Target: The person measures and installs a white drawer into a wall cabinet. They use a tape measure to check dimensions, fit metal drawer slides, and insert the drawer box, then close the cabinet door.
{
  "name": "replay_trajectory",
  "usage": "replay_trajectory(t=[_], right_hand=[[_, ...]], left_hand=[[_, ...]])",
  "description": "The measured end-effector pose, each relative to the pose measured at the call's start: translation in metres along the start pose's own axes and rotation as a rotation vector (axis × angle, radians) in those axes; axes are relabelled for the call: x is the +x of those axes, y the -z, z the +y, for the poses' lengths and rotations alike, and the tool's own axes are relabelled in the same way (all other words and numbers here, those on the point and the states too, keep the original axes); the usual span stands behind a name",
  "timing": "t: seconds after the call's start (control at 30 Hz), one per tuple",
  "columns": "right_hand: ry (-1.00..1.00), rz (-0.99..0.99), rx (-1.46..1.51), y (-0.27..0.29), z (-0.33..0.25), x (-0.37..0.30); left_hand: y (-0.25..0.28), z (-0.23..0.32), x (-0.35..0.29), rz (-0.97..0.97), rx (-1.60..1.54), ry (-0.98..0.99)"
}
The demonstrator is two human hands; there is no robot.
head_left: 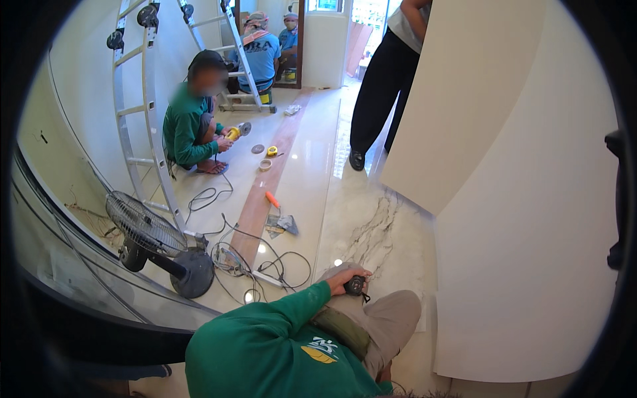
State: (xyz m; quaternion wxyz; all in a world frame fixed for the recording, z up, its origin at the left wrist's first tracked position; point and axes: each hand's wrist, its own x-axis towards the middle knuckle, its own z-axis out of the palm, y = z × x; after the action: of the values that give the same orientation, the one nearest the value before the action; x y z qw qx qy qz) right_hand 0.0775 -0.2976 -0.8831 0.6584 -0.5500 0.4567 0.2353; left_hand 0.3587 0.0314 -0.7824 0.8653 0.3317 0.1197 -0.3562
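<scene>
My left hand [340,281], its green sleeve coming in from the lower left, rests at my bent knee. Its fingers are wrapped round a compact black rounded tool with a short strap, which looks like a tape measure [355,286]. Low in the picture, beside my thigh, a little skin of my right hand [387,370] shows by a green cuff; its fingers are hidden. Under the tape measure and beyond my knees lies a white, grey-veined marble-look slab [405,249].
A pale panel [524,252] stands close on the right. A fan [192,272], loose cables [229,259] and a ladder [136,106] occupy the left. An orange-handled trowel [273,199] lies ahead. Beyond, a co-worker holds a yellow angle grinder [235,132]; another person stands by the panel.
</scene>
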Motion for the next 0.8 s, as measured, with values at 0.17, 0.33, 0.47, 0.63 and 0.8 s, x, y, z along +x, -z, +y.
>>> replay_trajectory(t=[0.17, 0.33, 0.47, 0.63, 0.8], right_hand=[[0.004, 0.004, 0.181, -0.005, -0.007, 0.009], [0.253, 0.253, 0.195, -0.006, -0.012, 0.023], [0.598, 0.708, -0.087, -0.002, -0.038, 0.017], [0.723, 0.619, -0.016, 0.003, -0.11, -0.021], [0.806, 0.503, 0.242, -0.015, -0.183, -0.086]], left_hand=[[-0.005, 0.003, 0.006, 0.012, 0.12, 0.02], [-0.006, 0.01, 0.004, 0.058, 0.25, -0.023], [-0.004, 0.005, 0.009, 0.05, 0.353, -0.049], [-0.002, 0.001, 0.014, 0.081, 0.275, -0.058], [-0.001, 0.005, 0.013, 0.116, 0.13, -0.089]])
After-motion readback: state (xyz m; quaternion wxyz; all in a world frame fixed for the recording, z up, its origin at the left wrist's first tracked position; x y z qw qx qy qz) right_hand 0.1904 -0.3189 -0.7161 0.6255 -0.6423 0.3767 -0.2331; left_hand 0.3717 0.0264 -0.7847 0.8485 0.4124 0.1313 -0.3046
